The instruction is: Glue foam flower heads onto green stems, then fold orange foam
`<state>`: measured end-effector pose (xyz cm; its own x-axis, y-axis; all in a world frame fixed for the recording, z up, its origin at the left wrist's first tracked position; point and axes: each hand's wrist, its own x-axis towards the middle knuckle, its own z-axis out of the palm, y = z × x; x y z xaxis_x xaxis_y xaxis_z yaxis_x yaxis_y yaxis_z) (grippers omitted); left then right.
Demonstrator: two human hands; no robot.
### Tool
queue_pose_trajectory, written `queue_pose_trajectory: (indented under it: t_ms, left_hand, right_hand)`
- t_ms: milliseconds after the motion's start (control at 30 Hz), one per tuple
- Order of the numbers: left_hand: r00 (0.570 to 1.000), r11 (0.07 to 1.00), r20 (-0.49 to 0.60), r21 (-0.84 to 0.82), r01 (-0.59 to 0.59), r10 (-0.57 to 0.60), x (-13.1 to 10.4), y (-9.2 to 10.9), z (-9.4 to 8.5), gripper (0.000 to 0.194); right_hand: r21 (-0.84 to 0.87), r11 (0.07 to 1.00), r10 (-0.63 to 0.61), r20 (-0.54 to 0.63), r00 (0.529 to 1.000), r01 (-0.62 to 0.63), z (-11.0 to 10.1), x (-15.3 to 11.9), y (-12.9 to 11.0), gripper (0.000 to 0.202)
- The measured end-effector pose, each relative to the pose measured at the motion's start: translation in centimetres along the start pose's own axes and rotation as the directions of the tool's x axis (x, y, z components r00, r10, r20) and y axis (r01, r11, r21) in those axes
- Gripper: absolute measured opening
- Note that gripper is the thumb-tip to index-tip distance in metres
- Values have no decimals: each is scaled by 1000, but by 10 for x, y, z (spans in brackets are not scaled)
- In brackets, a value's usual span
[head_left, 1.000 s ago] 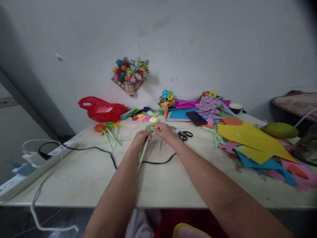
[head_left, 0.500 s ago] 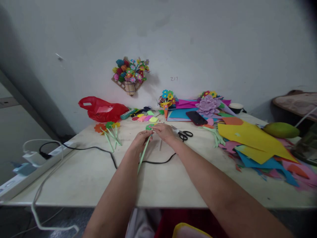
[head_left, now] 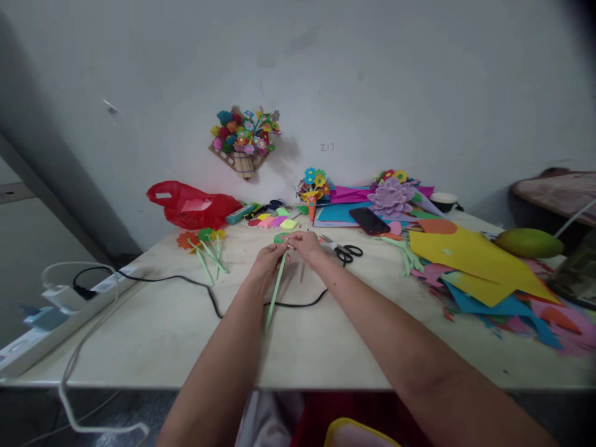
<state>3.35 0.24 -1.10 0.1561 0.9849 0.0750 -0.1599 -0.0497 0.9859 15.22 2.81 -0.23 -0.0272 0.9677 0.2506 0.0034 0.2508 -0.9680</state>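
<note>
The head view shows the left hand (head_left: 270, 259) and right hand (head_left: 305, 246) meeting, fingertips clamped on the upper end of a long, thin, pale green strip (head_left: 276, 290) slanting down over the off-white table (head_left: 321, 354). A green scalloped flower shape (head_left: 280, 238) shows just beyond the fingertips; black-handled scissors (head_left: 345, 255) lie to their right.

Matt, papery strip (head_left: 276, 290), thin glossy plastic bag (head_left: 176, 202), smooth tabletop (head_left: 321, 347).
</note>
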Motion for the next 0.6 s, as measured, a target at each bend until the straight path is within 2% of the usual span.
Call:
queue_pose_trajectory:
  t_ms: [67, 167, 300, 400, 500, 533, 600]
  left_hand:
    - [1000, 1000, -17, -18, -15, 15, 0, 0, 2, 34]
    - [999, 999, -17, -41, -36, 36, -1, 1, 3, 33]
    - [998, 998, -6, -19, -63, 63, -1, 2, 1, 32]
    - [996, 997, -39, -15, -79, 79, 0, 3, -2, 32]
    - [994, 997, -82, -15, -80, 78, 1, 3, -5, 33]
    - [993, 997, -92, -16, -79, 77, 1, 4, -6, 33]
    - [991, 996, -109, -20, -82, 79, 2, 4, -8, 33]
  right_hand:
    - [65, 997, 36, 5, 999, -37, 2, -1, 0, 12]
    - [88, 996, 24, 13, 1000, -25, 2, -2, 1, 14]
    - [39, 999, -15, 29, 999, 14, -3, 2, 4, 19]
    - [-43, 995, -85, 34, 996, 87, -11, 6, 4, 20]
    - [-275, 951, -149, -17, 989, 138, -22, 8, 1, 19]
    - [-410, 903, -164, -48, 985, 131, -26, 8, -1, 19]
    - [-691, 718, -201, -90, 975, 84, -34, 5, -6, 21]
